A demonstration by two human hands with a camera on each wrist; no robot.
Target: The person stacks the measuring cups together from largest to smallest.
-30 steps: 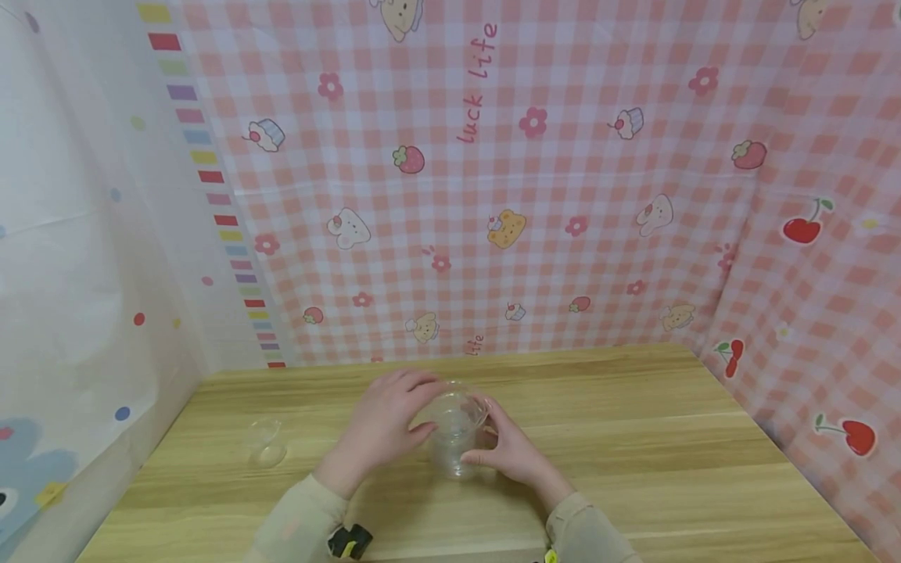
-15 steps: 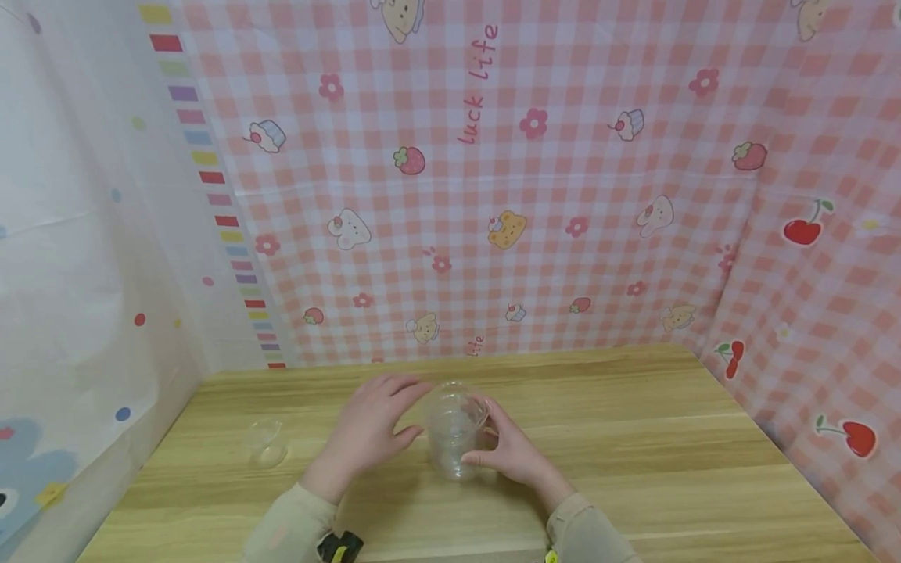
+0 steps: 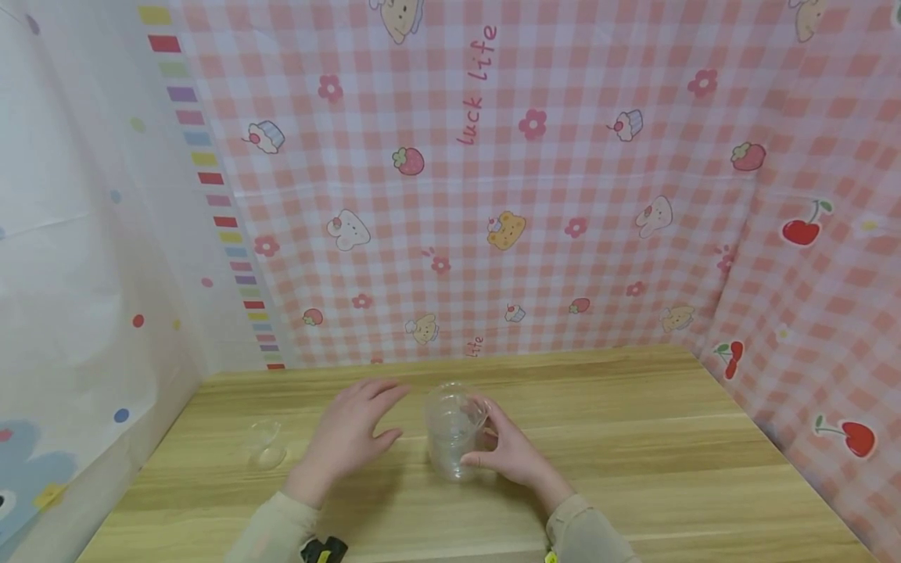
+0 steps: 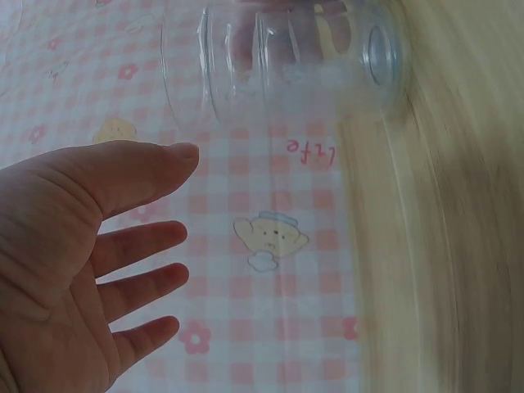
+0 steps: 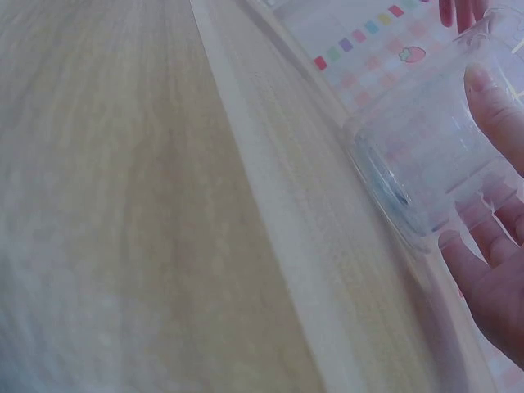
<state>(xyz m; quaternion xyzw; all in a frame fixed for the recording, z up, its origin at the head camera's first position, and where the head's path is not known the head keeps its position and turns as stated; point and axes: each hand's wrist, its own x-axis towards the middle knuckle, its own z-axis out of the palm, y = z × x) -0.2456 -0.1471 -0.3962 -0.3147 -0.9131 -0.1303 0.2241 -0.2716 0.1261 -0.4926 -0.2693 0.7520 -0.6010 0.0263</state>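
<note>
A clear plastic cup (image 3: 447, 438) stands upright on the wooden table, in front of me near the middle. Rings run round its wall in the left wrist view; whether they are ribs or nested cups, I cannot tell. My right hand (image 3: 510, 450) holds the cup from its right side, with thumb in front and fingers behind. In the right wrist view the thumb and fingers lie round the cup (image 5: 426, 139). My left hand (image 3: 352, 434) is to the left of the cup, apart from it, with fingers extended and nothing between them.
A small clear plastic item (image 3: 267, 447), its kind hard to make out, lies at the left of the table (image 3: 633, 438). Behind the table hangs a pink checked cloth (image 3: 457, 195); cloths hang at both sides too.
My left hand has let go of the cup's rim area and moved left, away from it. The right hand and the cup have stayed in place.
</note>
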